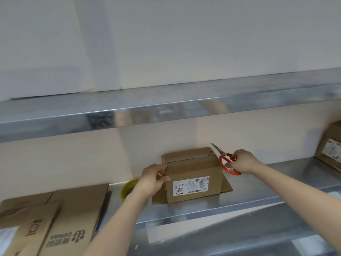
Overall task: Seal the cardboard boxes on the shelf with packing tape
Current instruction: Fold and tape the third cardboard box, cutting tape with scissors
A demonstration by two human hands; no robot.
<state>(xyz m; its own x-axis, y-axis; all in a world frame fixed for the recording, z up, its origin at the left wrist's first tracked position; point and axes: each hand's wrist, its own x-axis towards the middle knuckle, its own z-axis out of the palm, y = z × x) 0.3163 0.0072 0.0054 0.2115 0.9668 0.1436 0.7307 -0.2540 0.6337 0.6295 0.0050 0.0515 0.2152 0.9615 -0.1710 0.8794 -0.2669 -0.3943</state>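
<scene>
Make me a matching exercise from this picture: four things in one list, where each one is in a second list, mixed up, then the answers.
Things
1. scissors
2. tape roll
3. labelled box
4. flattened cartons

Places
A. lying flat at the far left
B. held in the right hand
C. behind the left forearm, left of the box
D. mid-shelf, left hand at its top corner

Pairs: 1-B, 2-C, 3-D, 4-A
</scene>
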